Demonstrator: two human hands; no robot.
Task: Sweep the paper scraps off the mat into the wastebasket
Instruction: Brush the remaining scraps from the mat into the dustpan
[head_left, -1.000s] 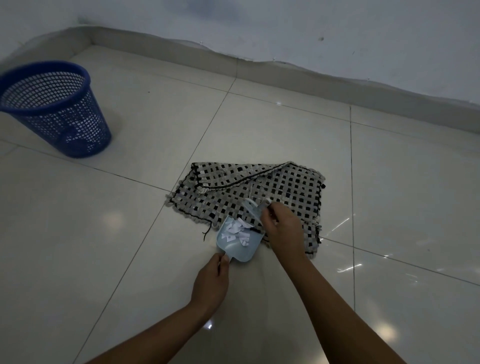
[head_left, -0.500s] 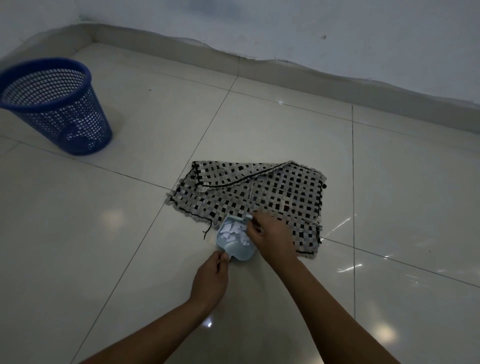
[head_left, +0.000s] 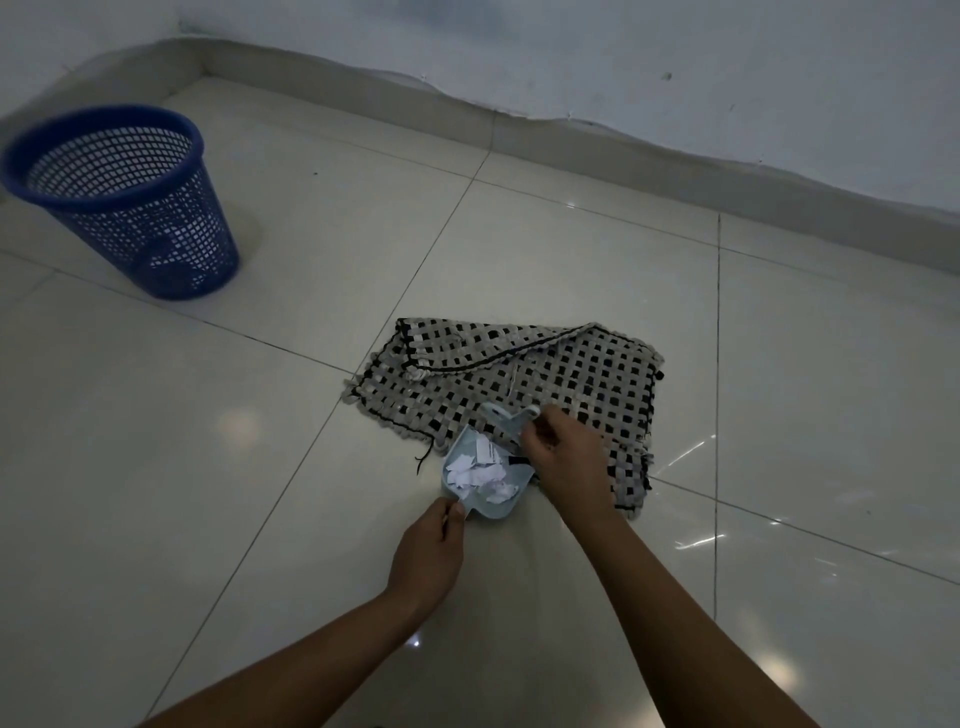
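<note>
A black-and-white woven mat (head_left: 571, 374) lies on the tiled floor, its far left part folded over. At its near edge sits a small pale-blue dustpan (head_left: 506, 506) holding a heap of white paper scraps (head_left: 480, 473). My left hand (head_left: 428, 558) pinches the dustpan's handle at its near end. My right hand (head_left: 569, 457) grips a small pale-blue brush (head_left: 506, 418) just above the pan's mouth; its bristles are mostly hidden by my fingers. A blue mesh wastebasket (head_left: 124, 202) stands upright at the far left, well apart from the mat.
The glossy white floor tiles (head_left: 519, 249) run to a skirting board and wall (head_left: 623, 62) at the back. Open floor lies between the mat and the wastebasket.
My right hand has swept the brush towards the dustpan and back slightly, and the scraps now lie heaped deeper in the pan. My left hand has kept its hold on the handle.
</note>
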